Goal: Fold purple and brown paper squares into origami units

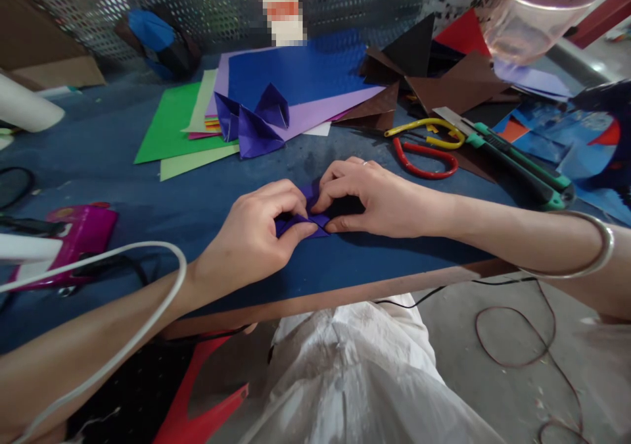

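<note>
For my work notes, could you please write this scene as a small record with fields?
Surface: blue table
Left hand: grips purple paper
Right hand: fingers touch the same paper
Behind hands: folded purple pieces, partly over coloured sheets
Right side: cutter, blade out; red handle, yellow handle
Left side: magenta object
Unclear: the paper's full shape, partly covered by fingers

held purple paper [321, 220]: being partly covered
white roll [28, 104]: running off left edge
clear cup [530, 23]: running off top
</note>
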`<state>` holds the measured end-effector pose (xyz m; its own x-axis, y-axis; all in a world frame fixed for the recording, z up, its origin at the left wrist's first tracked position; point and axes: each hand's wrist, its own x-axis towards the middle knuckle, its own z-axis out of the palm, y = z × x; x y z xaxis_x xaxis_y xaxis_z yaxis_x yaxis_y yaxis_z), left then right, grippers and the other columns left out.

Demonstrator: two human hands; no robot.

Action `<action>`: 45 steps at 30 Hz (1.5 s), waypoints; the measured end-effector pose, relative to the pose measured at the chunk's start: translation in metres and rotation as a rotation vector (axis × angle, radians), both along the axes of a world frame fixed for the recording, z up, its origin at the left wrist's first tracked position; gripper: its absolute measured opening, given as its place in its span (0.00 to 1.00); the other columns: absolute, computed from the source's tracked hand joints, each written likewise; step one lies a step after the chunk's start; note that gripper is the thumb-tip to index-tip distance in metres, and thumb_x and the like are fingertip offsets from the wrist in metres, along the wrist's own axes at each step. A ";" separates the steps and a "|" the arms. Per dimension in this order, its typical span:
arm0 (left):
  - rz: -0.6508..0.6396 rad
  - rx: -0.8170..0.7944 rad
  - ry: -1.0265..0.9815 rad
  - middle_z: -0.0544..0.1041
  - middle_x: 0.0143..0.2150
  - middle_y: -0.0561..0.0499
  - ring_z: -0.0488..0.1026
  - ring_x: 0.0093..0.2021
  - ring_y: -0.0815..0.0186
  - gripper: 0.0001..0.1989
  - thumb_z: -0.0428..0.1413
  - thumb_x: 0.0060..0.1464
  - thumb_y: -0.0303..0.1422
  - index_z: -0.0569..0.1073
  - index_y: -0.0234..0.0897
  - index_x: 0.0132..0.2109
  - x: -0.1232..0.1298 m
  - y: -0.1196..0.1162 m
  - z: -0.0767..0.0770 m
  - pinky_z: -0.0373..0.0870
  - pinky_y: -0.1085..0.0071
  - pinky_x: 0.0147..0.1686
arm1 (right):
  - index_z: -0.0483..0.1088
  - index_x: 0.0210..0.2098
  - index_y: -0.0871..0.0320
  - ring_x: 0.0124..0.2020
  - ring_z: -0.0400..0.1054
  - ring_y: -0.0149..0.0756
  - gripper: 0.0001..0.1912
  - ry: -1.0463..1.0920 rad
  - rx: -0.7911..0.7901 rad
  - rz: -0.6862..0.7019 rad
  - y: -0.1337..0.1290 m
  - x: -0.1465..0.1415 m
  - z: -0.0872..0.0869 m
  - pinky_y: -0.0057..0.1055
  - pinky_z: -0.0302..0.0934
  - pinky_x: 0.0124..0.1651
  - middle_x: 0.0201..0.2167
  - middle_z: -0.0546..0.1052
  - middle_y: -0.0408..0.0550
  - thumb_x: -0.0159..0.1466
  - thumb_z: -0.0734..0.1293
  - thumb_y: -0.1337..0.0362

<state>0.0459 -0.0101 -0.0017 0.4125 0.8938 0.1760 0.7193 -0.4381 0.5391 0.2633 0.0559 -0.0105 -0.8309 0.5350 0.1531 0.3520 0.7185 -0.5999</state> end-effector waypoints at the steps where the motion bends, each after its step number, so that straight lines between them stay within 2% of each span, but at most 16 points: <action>1: 0.004 0.002 0.003 0.76 0.38 0.51 0.75 0.40 0.63 0.06 0.57 0.60 0.32 0.73 0.38 0.34 0.000 0.000 0.000 0.69 0.65 0.43 | 0.78 0.45 0.53 0.53 0.67 0.45 0.10 -0.001 -0.001 0.000 0.000 0.000 0.000 0.44 0.56 0.56 0.49 0.75 0.49 0.64 0.74 0.62; 14: -0.042 -0.037 0.083 0.73 0.37 0.52 0.72 0.38 0.64 0.07 0.56 0.59 0.33 0.69 0.38 0.33 0.000 0.006 0.004 0.67 0.65 0.40 | 0.78 0.45 0.53 0.52 0.67 0.45 0.10 0.007 0.000 -0.010 -0.001 0.000 -0.001 0.44 0.56 0.55 0.49 0.75 0.49 0.63 0.74 0.62; 21: -0.014 -0.078 0.094 0.70 0.38 0.52 0.70 0.37 0.65 0.08 0.57 0.57 0.33 0.66 0.39 0.32 0.000 0.008 0.005 0.66 0.66 0.39 | 0.78 0.45 0.53 0.52 0.67 0.45 0.11 0.005 -0.011 -0.005 0.000 0.001 -0.001 0.43 0.55 0.55 0.49 0.75 0.49 0.63 0.74 0.63; 26: -0.015 -0.100 0.092 0.69 0.38 0.52 0.69 0.36 0.65 0.07 0.58 0.55 0.33 0.66 0.39 0.33 0.000 0.011 0.005 0.67 0.66 0.38 | 0.77 0.45 0.54 0.50 0.67 0.43 0.08 0.018 -0.021 -0.020 -0.004 -0.001 0.000 0.42 0.54 0.54 0.47 0.76 0.49 0.68 0.69 0.60; 31: -0.031 -0.089 0.065 0.69 0.39 0.51 0.69 0.37 0.64 0.04 0.56 0.54 0.29 0.66 0.39 0.34 -0.001 0.011 0.002 0.67 0.66 0.38 | 0.75 0.47 0.54 0.50 0.65 0.46 0.16 -0.046 0.004 -0.115 -0.011 -0.008 0.001 0.44 0.53 0.53 0.47 0.74 0.50 0.64 0.74 0.54; 38: -0.020 -0.107 0.045 0.68 0.39 0.52 0.68 0.36 0.64 0.06 0.57 0.52 0.29 0.66 0.39 0.36 -0.001 0.011 0.002 0.67 0.65 0.38 | 0.74 0.48 0.54 0.51 0.64 0.48 0.16 -0.097 0.041 -0.125 -0.014 -0.009 0.001 0.44 0.54 0.52 0.48 0.73 0.51 0.64 0.73 0.56; 45: 0.072 -0.070 0.109 0.68 0.45 0.48 0.70 0.46 0.57 0.19 0.65 0.46 0.34 0.67 0.38 0.43 -0.005 0.019 0.001 0.69 0.56 0.50 | 0.73 0.48 0.54 0.52 0.64 0.50 0.16 -0.131 0.058 -0.113 -0.016 -0.010 0.004 0.45 0.53 0.52 0.50 0.74 0.51 0.64 0.73 0.57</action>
<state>0.0407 0.0087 -0.0009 0.3600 0.9304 0.0695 0.8035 -0.3470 0.4837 0.2535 0.0402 -0.0067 -0.7806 0.6197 0.0811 0.5051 0.7020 -0.5022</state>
